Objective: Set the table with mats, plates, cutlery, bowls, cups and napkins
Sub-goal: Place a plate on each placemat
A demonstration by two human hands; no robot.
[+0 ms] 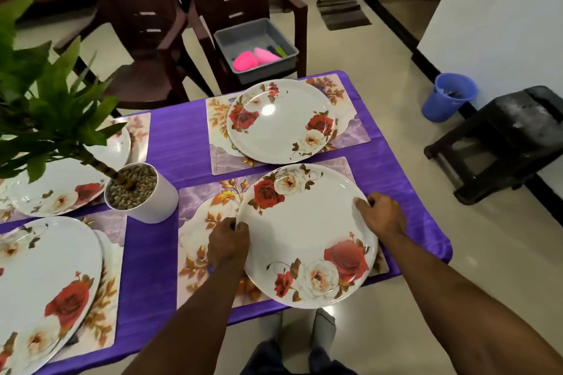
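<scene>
White rose-patterned plates [304, 231] on purple tablecloth [152, 268].

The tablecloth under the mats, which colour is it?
The tablecloth is purple, seen best in the head view.

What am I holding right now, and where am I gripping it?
Both hands hold the near flowered plate by its rim: the left hand on the left edge, the right hand on the right edge, over the mat.
</scene>
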